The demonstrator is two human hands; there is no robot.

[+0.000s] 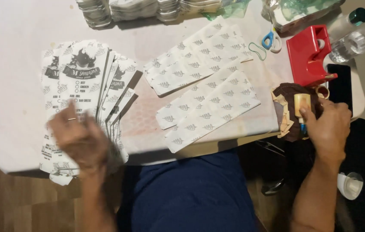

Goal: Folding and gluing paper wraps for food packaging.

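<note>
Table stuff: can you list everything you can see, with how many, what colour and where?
table: one, white, fills the view
printed bags: a fanned stack, white with black print, left
patterned bags: several, white with grey marks, middle
tape dispenser: one, red, right
scissors: one pair, blue handles, top right
rubber band: one, green, by the scissors
bottles: two, clear, far right
phone: one, black, right edge
wrapped stacks: several, clear wrap, top
left hand: blurred, on the printed bags
right hand: on a small tan object, right
</note>
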